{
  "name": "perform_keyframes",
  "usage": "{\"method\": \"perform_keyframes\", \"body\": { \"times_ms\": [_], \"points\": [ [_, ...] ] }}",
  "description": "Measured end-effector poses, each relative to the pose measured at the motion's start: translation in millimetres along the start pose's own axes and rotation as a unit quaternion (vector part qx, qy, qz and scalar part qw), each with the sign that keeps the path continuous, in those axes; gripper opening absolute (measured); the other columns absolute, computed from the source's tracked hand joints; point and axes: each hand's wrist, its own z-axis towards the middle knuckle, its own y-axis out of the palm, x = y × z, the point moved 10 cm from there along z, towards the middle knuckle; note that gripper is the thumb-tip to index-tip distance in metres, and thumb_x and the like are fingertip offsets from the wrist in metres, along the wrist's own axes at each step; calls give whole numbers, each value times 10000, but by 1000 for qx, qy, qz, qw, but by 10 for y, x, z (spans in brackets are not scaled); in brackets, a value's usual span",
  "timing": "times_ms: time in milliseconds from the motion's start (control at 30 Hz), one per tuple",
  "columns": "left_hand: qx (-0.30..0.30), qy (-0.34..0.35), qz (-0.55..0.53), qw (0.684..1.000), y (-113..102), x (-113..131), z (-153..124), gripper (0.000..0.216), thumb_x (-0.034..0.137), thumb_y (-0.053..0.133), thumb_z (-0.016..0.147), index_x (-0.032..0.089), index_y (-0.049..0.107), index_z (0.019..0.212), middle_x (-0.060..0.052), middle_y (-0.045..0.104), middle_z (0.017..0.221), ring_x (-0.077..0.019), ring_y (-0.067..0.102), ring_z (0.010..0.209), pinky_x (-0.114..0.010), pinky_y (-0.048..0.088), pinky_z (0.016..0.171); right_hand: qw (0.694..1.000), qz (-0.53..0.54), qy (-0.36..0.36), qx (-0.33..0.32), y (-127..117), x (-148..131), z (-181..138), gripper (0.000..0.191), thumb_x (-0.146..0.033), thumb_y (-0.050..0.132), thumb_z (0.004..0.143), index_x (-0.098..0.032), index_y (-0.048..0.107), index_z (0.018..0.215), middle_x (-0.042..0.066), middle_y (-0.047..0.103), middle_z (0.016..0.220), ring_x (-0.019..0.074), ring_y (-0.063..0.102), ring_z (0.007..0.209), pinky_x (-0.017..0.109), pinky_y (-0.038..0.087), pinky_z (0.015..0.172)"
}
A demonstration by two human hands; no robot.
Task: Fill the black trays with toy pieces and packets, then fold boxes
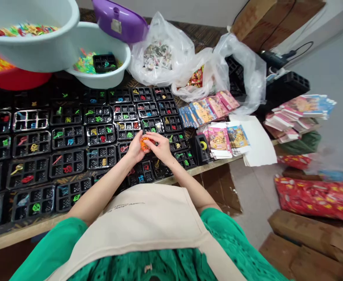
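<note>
My left hand [135, 146] and my right hand [160, 146] meet above the black compartment trays [68, 136], fingers closed together around a small bunch of orange plastic pieces [144, 143]. Under them the trays hold small coloured plastic toys, one or two per cell. The trays cover the table from its left edge to the middle. My forearms reach out over a beige apron and green clothing.
White basins [101, 74] with mixed coloured pieces and a red basin [16, 78] stand at the back left, beside a purple lid [121, 23]. Clear plastic bags [162, 54] lie behind. Printed cards [209, 109] and flat boxes [300, 113] are at the right. Cardboard and red packets [317, 197] lie on the floor.
</note>
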Motion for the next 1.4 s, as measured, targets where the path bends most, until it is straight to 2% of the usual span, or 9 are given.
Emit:
{"method": "perform_keyframes", "body": {
  "times_ms": [133,267,467,533,633,767,933,1167,1400],
  "points": [
    [-41,-76,-21,996,262,-187,152,246,274,444,978,150,564,804,-18,590,595,-100,552,431,-145,339,341,997,1,2,77,-437,161,83,217,-347,632,912,-215,767,1021,79,723,1144,197,676,1080,329,545,936],
    [-28,-94,6,995,328,-206,256,256,203,402,973,101,606,857,-82,638,676,-100,588,483,-136,384,363,967,-210,45,139,-946,446,355,307,-386,580,950,-181,729,1122,116,698,1087,227,670,999,338,529,870],
    [-14,-60,25,998,271,-1,315,177,71,451,914,85,625,946,-79,649,734,-94,613,523,-130,404,384,853,-467,233,25,-1286,1153,674,296,-281,517,979,-108,708,1125,191,677,1091,285,674,941,361,479,817],
    [-12,-46,37,998,217,75,337,173,28,474,900,89,620,970,-78,664,758,-84,609,519,-119,379,376,861,-457,221,33,-1269,1109,680,335,-320,533,974,-113,685,1189,189,669,1095,279,665,923,361,474,806],
    [-19,-24,52,998,179,150,385,148,43,492,925,86,618,989,-86,687,795,-69,597,505,-109,333,355,926,-354,122,56,-1036,787,645,417,-420,593,941,-168,666,1266,120,670,991,225,636,845,341,480,797],
    [-43,-9,38,998,236,150,442,147,155,523,971,89,617,879,-29,615,648,-53,555,458,-103,282,334,991,-124,15,-43,-441,416,534,339,-419,693,870,-219,747,1139,39,659,890,143,591,716,293,500,726],
    [-39,-20,7,999,250,158,459,259,251,503,995,112,592,796,-28,591,603,-82,577,464,-123,316,339,999,-30,9,-15,-338,343,515,192,-329,673,886,-249,787,1018,38,677,931,158,638,865,294,518,764],
    [17,-5,-3,1000,154,300,577,121,9,565,851,100,627,802,-37,645,675,-58,594,498,-93,366,375,998,39,25,48,-435,441,597,166,-381,730,826,-227,778,867,31,687,885,149,641,774,286,532,691],
    [51,18,10,999,87,418,615,147,147,540,959,87,650,882,-47,652,667,-58,597,492,-100,437,419,981,-182,31,53,-542,831,945,151,-198,670,855,-200,761,975,70,732,962,223,641,924,394,508,910]
  ]
}}
